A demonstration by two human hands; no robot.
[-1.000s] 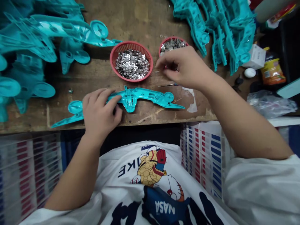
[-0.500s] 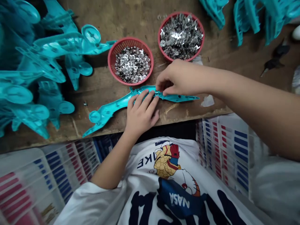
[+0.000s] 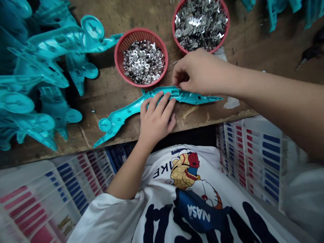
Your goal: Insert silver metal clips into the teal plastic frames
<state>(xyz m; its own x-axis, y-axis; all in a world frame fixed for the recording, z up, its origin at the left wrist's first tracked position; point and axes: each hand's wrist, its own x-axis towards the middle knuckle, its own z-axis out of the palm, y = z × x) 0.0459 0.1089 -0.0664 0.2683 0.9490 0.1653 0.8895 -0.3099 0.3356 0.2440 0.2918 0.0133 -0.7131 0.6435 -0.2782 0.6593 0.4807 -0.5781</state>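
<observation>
A long turquoise plastic part [image 3: 131, 108] lies along the front of the wooden table, its hollow ribbed side up. My left hand [image 3: 157, 116] rests on its middle, the fingers stretched out and a little apart over the near edge. Over the ribbed section just right of those fingers, my right hand [image 3: 193, 74] is closed in a pinch, fingertips down at the part. Whatever sits between these fingertips is hidden. Behind the part stand a red basket [image 3: 116, 64] of small shiny metal pieces [image 3: 144, 62] and a second red basket [image 3: 226, 38] of metal plates [image 3: 199, 25].
More turquoise parts [image 3: 58, 44] are heaped at the left, others [image 3: 283, 10] at the back right. A small metal piece [image 3: 93, 111] lies loose on the tabletop [image 3: 83, 131]. Plastic crates [image 3: 263, 158] stand below the table's front edge. A dark pointed tool [image 3: 307, 54] lies far right.
My right hand has shifted slightly right along the part, uncovering more of the ribbed section. My left hand stays on the part. The whole view has moved a little.
</observation>
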